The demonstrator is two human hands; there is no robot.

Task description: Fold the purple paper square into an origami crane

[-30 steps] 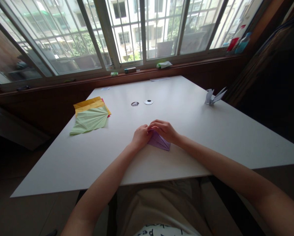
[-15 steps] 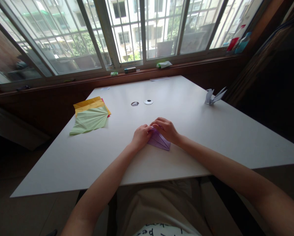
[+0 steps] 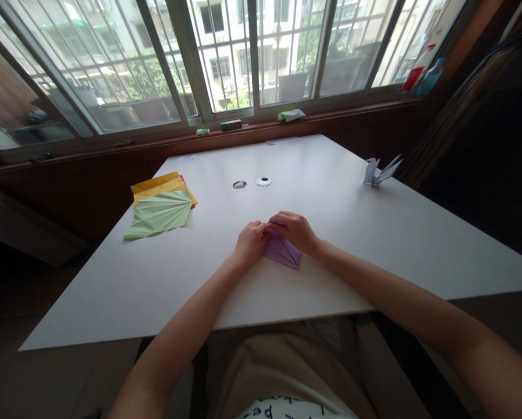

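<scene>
A folded piece of purple paper (image 3: 283,251) lies on the white table (image 3: 156,291) close to its near edge, with crease lines running towards its near corner. My left hand (image 3: 252,240) is closed on its far left edge, fingers pinched at the paper. Over the far right part bends my right hand (image 3: 295,228), its fingers gripping the far end beside my left fingertips. The hands hide the far part of the paper, so the fold there cannot be made out.
Green creased paper (image 3: 160,214) lies on yellow paper (image 3: 156,184) at the left. A folded paper crane (image 3: 377,173) stands near the right edge. Two small round items, one a white disc (image 3: 263,181), lie mid-table. Several small things sit on the windowsill (image 3: 147,141).
The near corner of the purple paper has shifted slightly left and towards me. My right fingers have lowered a little at its far end. My left hand stays nearly still.
</scene>
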